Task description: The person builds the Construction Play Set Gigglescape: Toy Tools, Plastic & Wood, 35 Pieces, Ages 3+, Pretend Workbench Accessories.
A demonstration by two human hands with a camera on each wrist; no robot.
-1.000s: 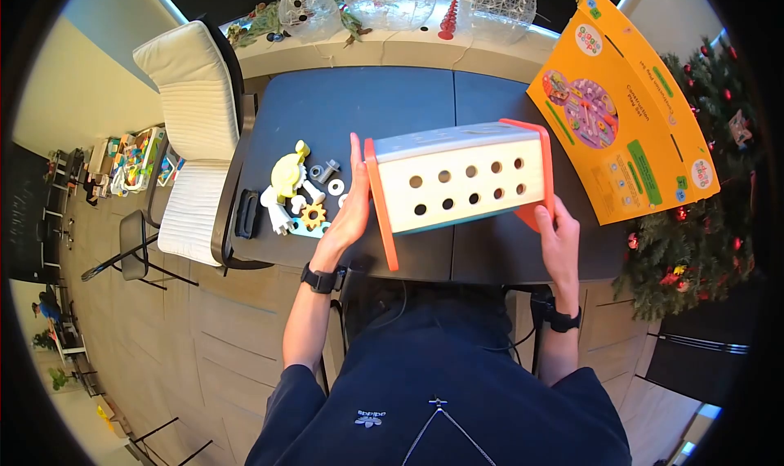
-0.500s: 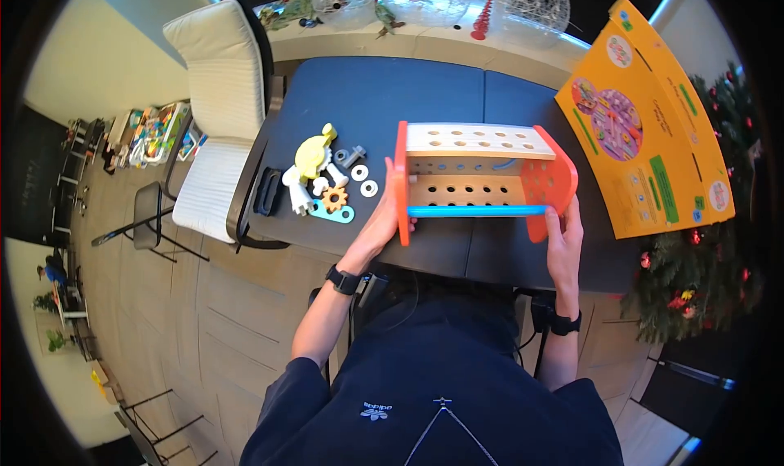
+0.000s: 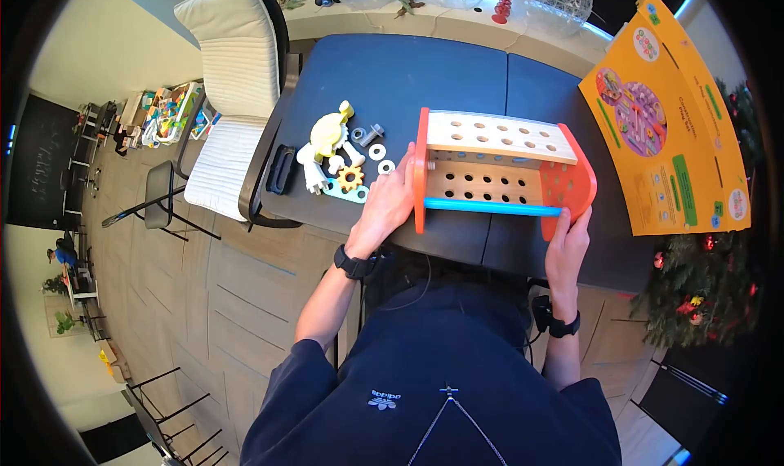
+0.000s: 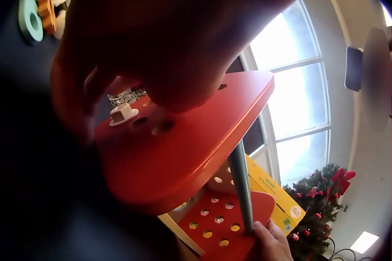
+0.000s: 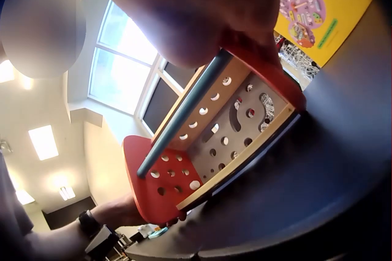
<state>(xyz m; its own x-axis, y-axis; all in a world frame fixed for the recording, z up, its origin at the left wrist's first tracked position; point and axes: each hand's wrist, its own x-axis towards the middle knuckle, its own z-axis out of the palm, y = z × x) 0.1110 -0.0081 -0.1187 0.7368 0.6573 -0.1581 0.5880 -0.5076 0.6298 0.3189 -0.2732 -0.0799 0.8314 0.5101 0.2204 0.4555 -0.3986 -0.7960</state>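
Observation:
Both hands hold a wooden toy workbench (image 3: 490, 147) over the near part of the table, its open side towards the head camera. It has red end panels, boards with round holes and a blue rod (image 3: 490, 208) along the front. My left hand (image 3: 387, 205) grips the left red panel (image 4: 184, 151), where a pale peg (image 4: 122, 113) sticks out. At the right panel's front corner, near the rod's end, my right hand (image 3: 567, 249) grips with its thumb on top. Left of the workbench lie an orange gear (image 3: 350, 178), a teal strip (image 3: 357, 195), white washers (image 3: 376, 151) and a grey bolt (image 3: 372, 134).
A yellow toy piece (image 3: 328, 133) lies among the loose parts, with a black tray-like object (image 3: 281, 169) at the table's left edge. A large orange box (image 3: 670, 131) stands at the right by a decorated tree (image 3: 694, 290). A cushioned chair (image 3: 233, 82) stands left.
The workbench has turned from its holed board facing the camera to its open side showing. My left hand has gone from flat against the panel to gripping it. The head view has shifted.

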